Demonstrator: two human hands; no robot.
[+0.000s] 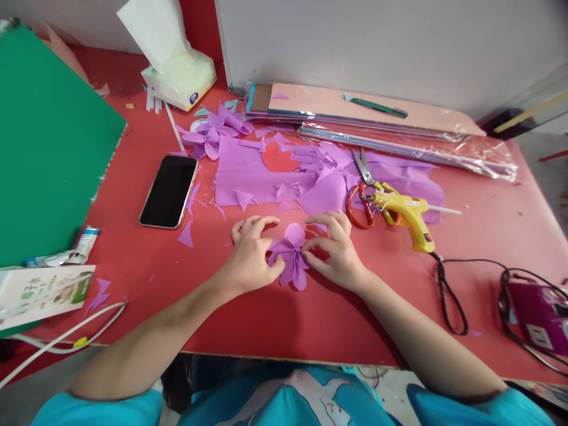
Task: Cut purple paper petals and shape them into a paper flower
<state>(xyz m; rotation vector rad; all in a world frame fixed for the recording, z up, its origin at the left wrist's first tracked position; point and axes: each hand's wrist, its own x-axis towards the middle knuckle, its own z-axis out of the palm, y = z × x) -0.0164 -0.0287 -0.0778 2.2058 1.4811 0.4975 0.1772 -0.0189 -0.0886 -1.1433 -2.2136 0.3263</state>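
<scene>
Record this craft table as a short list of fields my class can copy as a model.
Surface: glossy red tabletop
Workpiece: purple paper flower with rounded petals
Left hand: touching the flower's left side
Right hand: thumb and index finger pinching the flower's right side
Beyond the hands: cut purple paper, with a red paper cutout on it
Right: yellow plastic glue gun beside metal-bladed scissors
Left: flat black-screened phone
</scene>
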